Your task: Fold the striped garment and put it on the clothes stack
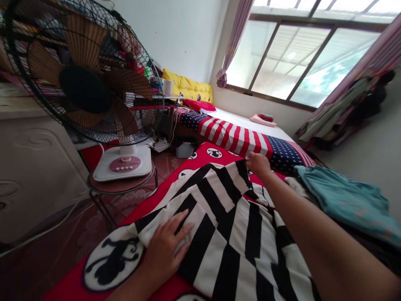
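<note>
- A black-and-white striped cloth lies spread on the bed, right in front of the person, on top of a red sheet printed with white circles and black figures.
- The left hand lies open and flat, palm down, fingers spread, pressing on the near left edge of the striped cloth.
- The right hand reaches out over the cloth with its fingers closed on the far corner, which is folded over there.
- Just to the right of the striped cloth lies a teal garment, crumpled, on the same bed.
- Beyond the right hand a blanket with red and white stripes and blue starred patches covers the far part of the bed.
- Farther back are a red pillow and a yellow cushion against the wall, and a small pink folded pile near the window.
- To the left of the bed a fan with a black wire guard stands on a round stool on the tiled floor.
- A white cabinet stands at the far left.
- Clothes hang at the right, beside a pink curtain.
</note>
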`<state>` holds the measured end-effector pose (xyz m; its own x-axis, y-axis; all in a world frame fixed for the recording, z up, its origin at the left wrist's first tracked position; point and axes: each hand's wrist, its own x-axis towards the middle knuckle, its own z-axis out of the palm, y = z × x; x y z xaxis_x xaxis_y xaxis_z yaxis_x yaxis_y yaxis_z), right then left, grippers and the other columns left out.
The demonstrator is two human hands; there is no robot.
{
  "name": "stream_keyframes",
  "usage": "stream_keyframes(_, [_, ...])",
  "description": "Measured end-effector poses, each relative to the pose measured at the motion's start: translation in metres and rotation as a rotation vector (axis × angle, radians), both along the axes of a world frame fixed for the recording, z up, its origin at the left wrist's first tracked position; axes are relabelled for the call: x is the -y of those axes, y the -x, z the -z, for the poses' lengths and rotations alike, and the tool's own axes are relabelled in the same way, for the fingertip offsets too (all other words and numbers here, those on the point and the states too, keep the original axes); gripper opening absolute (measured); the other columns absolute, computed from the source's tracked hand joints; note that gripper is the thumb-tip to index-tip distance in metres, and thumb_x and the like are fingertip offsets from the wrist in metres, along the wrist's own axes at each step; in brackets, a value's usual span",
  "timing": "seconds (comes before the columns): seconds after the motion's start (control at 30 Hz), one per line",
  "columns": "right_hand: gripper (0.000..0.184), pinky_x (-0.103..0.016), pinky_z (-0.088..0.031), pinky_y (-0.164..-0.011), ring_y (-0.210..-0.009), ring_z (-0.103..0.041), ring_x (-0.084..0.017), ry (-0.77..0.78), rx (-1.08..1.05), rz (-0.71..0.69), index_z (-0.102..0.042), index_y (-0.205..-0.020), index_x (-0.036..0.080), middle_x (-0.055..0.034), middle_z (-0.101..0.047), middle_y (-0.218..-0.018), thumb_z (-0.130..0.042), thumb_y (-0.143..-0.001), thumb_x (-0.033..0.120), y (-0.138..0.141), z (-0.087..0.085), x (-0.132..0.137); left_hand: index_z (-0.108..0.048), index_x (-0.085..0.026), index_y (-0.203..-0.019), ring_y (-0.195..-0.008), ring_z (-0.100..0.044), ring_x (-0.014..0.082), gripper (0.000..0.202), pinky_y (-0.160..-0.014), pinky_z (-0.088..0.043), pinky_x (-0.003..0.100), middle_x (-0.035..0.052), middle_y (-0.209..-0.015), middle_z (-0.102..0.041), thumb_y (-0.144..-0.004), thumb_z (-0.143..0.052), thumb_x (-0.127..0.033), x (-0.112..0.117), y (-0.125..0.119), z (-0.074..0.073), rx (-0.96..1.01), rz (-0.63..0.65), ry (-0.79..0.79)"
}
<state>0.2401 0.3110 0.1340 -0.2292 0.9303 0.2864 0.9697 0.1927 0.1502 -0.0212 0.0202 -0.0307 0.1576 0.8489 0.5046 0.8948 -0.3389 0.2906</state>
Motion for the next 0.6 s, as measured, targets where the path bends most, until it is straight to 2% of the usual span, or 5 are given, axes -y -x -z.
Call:
stream_keyframes(0.07, [0.033,-0.035,-0.041,-0.077,-0.095,-0.060,-0.029,-0.076,-0.009,0.016,-0.063,-0.109,0.011,-0.0176,-0.067,-0.102,-0.042,-0.086,0.022,0.001,-0.025,-0.003,-0.045,-0.033,-0.139,-0.133,-0.041,0.0341,0.058,-0.094,-0.046,0.047,0.0084,-0.151,-0.037,-0.083,-0.058,-0.029,-0.001,-0.003,-0.001,-0.078,-0.035,0.017])
stream_keyframes(0.17, [0.027,-0.036,-0.039,-0.078,-0.087,-0.061,-0.026,-0.235,0.009,-0.115,-0.063,-0.102,0.010,-0.0141,-0.068,-0.091,-0.047,-0.083,0.021,0.006,-0.055,0.005,-0.039,-0.034,-0.144,-0.136,-0.035,0.0369,0.064,-0.094,-0.044,0.051,0.0105,-0.153,-0.033,-0.083,-0.059,-0.033,-0.003,-0.005,0.002,-0.118,-0.055,0.033])
stream_keyframes(0.37, [0.025,-0.041,-0.035,-0.093,-0.095,-0.058,-0.024,-0.417,-0.013,-0.304,-0.063,-0.097,0.009,-0.0103,-0.065,-0.092,-0.049,-0.085,0.025,0.013,-0.090,0.054,-0.042,-0.029,-0.141,-0.136,-0.036,0.0341,0.058,-0.100,-0.040,0.050,0.0122,-0.154,-0.031,-0.085,-0.057,-0.029,-0.006,0.001,0.002,0.025,-0.077,-0.013])
stream_keyframes(0.5, [0.027,-0.039,-0.034,-0.097,-0.098,-0.058,-0.021,-0.486,-0.039,-0.350,-0.065,-0.098,0.012,-0.0073,-0.063,-0.091,-0.044,-0.087,0.027,-0.011,-0.103,0.102,-0.027,-0.021,-0.147,-0.142,-0.025,0.0322,0.072,-0.111,-0.030,0.051,0.0140,-0.156,-0.024,-0.083,-0.060,-0.026,-0.025,0.005,-0.024,0.175,-0.181,-0.136])
stream_keyframes(0.6, [0.021,-0.040,-0.038,-0.099,-0.091,-0.059,-0.021,-0.526,-0.050,-0.467,-0.066,-0.085,0.020,-0.0054,-0.063,-0.081,-0.048,-0.087,0.030,-0.044,-0.088,0.155,-0.035,-0.022,-0.143,-0.134,-0.038,0.0293,0.066,-0.111,-0.030,0.051,0.0109,-0.141,-0.047,-0.083,-0.061,-0.025,-0.044,0.006,-0.042,0.202,-0.052,-0.108])
